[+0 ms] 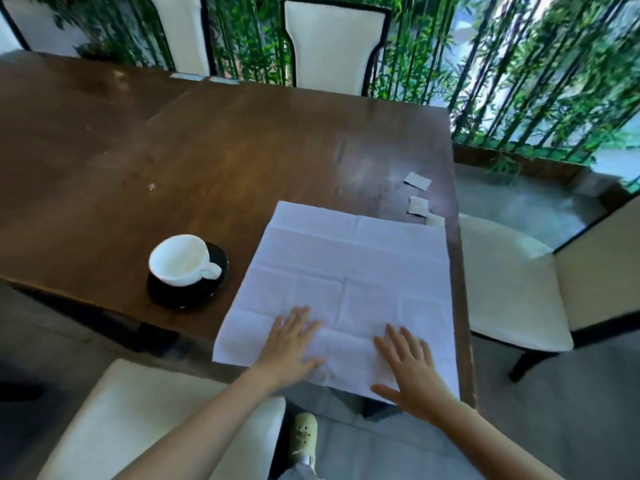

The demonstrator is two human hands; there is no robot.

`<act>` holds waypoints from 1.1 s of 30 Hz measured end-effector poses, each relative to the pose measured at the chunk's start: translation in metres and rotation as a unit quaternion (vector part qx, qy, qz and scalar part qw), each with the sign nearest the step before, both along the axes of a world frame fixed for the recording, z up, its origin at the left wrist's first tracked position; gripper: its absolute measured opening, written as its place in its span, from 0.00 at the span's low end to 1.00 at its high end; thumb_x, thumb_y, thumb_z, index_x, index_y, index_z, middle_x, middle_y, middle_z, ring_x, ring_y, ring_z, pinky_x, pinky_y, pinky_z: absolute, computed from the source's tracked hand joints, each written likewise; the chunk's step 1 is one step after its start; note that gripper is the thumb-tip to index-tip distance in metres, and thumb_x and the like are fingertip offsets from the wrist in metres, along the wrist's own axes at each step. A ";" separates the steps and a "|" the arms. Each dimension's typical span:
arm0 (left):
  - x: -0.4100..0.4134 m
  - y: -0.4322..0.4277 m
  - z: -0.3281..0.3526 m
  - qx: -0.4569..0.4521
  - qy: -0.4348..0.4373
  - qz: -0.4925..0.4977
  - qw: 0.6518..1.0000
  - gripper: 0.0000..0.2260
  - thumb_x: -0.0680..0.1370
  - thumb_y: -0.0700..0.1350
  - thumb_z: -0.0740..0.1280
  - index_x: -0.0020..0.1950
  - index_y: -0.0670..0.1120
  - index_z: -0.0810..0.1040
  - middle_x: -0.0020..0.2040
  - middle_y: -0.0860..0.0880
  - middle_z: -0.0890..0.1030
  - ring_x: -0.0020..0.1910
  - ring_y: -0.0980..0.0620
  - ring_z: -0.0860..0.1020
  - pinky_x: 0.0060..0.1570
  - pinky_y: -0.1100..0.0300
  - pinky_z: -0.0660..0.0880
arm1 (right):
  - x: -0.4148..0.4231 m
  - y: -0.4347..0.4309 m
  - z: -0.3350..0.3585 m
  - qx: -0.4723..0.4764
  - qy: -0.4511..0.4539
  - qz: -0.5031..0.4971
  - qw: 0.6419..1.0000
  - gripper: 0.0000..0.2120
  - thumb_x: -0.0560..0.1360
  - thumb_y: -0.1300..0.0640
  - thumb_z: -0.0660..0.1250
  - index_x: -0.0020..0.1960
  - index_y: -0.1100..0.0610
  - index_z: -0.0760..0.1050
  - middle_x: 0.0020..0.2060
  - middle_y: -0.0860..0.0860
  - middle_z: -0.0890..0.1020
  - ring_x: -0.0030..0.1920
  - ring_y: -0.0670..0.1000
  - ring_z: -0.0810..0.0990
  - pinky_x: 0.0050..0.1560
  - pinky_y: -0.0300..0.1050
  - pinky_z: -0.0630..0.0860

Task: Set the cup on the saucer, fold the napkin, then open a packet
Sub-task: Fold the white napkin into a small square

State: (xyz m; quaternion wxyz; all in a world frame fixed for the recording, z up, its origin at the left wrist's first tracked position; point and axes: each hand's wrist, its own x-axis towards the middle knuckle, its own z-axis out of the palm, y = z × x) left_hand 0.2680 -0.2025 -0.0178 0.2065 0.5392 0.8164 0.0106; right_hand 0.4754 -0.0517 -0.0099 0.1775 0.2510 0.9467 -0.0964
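Note:
A white cup [181, 259] stands on a black saucer [188, 292] near the table's front left edge, handle pointing right. A large white napkin [349, 268] lies spread flat on the dark wooden table, creased into squares, its near edge hanging over the front. My left hand [291, 341] and my right hand [408, 365] rest palm down on the napkin's near part, fingers apart, holding nothing. Small white packets lie beyond the napkin's far right corner: one packet [418, 180] farther off, a second packet [418, 205] closer, a third packet [435, 220] partly under the napkin edge.
The wooden table [214, 161] ends just right of the napkin. A white cushioned chair [519, 282] stands at the right, another chair [332, 43] at the far side, one chair seat [145, 417] below me. Bamboo plants line the background.

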 end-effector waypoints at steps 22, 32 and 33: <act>0.067 -0.012 0.009 0.134 0.131 0.073 0.980 0.06 0.72 0.39 0.69 0.48 0.43 0.77 0.48 0.46 0.79 0.47 0.47 0.77 0.44 0.58 0.74 | 0.052 -0.038 0.007 0.132 0.117 0.001 0.984 0.27 0.53 0.55 0.80 0.51 0.53 0.79 0.47 0.49 0.82 0.46 0.52 0.82 0.47 0.45 0.79; 0.096 -0.039 -0.010 0.155 -0.226 0.388 0.880 0.04 0.76 0.43 0.66 0.43 0.45 0.74 0.40 0.47 0.77 0.40 0.47 0.76 0.41 0.58 0.70 | 0.034 -0.011 0.016 -0.051 0.227 -0.154 0.960 0.08 0.78 0.56 0.56 0.50 0.59 0.71 0.44 0.57 0.79 0.44 0.59 0.76 0.40 0.50 0.70; 0.100 -0.040 -0.010 0.124 -0.364 0.471 0.794 0.05 0.76 0.44 0.67 0.46 0.44 0.74 0.41 0.46 0.77 0.40 0.46 0.76 0.42 0.56 0.71 | 0.033 -0.008 0.019 -0.076 0.230 -0.168 0.955 0.09 0.78 0.56 0.55 0.53 0.59 0.71 0.46 0.57 0.79 0.45 0.60 0.77 0.42 0.51 0.73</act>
